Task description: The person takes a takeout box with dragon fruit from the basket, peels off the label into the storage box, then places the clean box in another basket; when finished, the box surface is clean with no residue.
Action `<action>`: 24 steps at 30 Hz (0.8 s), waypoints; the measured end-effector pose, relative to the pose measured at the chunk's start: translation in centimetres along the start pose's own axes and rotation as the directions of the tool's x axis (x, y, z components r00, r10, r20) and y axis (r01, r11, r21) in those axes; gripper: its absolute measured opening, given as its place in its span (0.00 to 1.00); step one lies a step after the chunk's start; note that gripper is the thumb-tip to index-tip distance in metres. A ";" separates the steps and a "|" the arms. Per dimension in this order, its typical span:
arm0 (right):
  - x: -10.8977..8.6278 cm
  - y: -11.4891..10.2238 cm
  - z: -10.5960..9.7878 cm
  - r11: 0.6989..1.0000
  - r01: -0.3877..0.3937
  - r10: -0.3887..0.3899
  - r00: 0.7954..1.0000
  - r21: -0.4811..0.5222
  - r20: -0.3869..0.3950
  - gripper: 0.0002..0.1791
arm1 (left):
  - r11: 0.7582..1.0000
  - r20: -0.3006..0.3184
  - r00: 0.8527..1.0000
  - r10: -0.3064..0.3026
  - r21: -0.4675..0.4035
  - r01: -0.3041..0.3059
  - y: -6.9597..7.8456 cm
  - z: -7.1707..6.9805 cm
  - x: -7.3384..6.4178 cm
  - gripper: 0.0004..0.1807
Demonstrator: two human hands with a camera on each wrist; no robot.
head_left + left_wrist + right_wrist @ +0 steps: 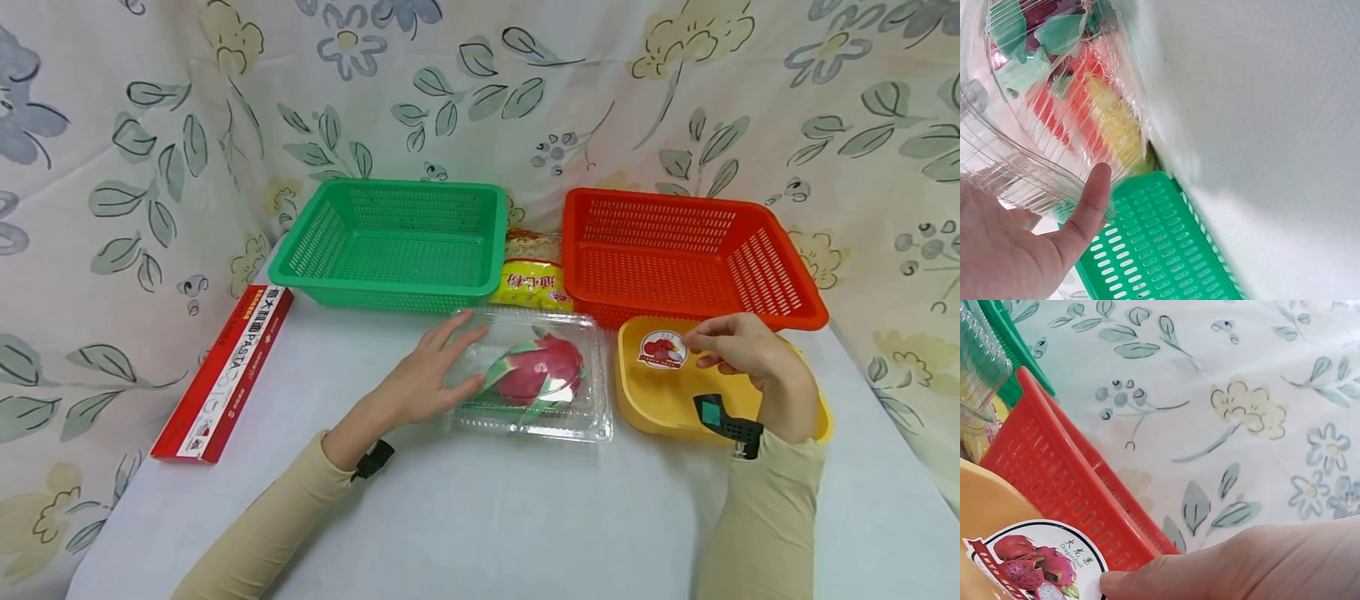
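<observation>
My right hand [738,346] pinches the edge of a round white dragon fruit sticker [663,349] between thumb and fingers. The sticker, printed with red fruit, is over a yellow plastic container [675,404]. The right wrist view shows the thumb [1141,578] on the sticker's edge. With fingers spread, my left hand [420,379] rests at the left side of a clear plastic clamshell box [592,421]. Inside the box lies a pink dragon fruit [540,371] with green leaf tips. In the left wrist view the thumb [1088,206] lies along the box's ribbed wall.
A green basket [390,292] and a red basket [690,308] stand at the back. Between them lies a yellow food packet [531,279]. A red and white pasta box [225,375] lies at the left. Behind everything hangs a floral cloth [480,100].
</observation>
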State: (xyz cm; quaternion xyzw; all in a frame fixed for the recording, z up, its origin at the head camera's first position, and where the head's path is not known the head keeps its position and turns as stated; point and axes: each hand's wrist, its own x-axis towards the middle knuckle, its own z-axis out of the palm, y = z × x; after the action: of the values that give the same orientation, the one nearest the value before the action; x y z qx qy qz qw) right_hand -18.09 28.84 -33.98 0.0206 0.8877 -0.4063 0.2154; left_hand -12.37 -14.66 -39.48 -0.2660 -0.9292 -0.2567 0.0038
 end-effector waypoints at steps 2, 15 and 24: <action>0.0 0.0 0.0 1.000 -0.003 0.003 1.000 -0.002 0.013 0.25 | 1.000 0.001 1.000 -0.003 0.000 0.003 0.0 0.0 0.0 0.37; 0.6 1.1 0.2 0.999 -0.018 0.020 0.998 -0.031 0.064 0.26 | 1.000 0.004 1.000 -0.001 -0.001 0.001 0.0 0.0 0.1 0.37; 1.2 1.6 0.5 1.000 -0.002 0.003 0.996 -0.012 0.091 0.24 | 1.000 -0.003 1.000 -0.001 0.005 0.001 0.0 0.0 0.0 0.37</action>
State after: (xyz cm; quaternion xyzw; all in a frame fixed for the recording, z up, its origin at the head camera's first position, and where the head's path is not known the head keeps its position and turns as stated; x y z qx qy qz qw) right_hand -18.63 29.36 -35.88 0.0019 0.8794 -0.4013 0.2562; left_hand -12.38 -14.64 -39.46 -0.2654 -0.9299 -0.2545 0.0056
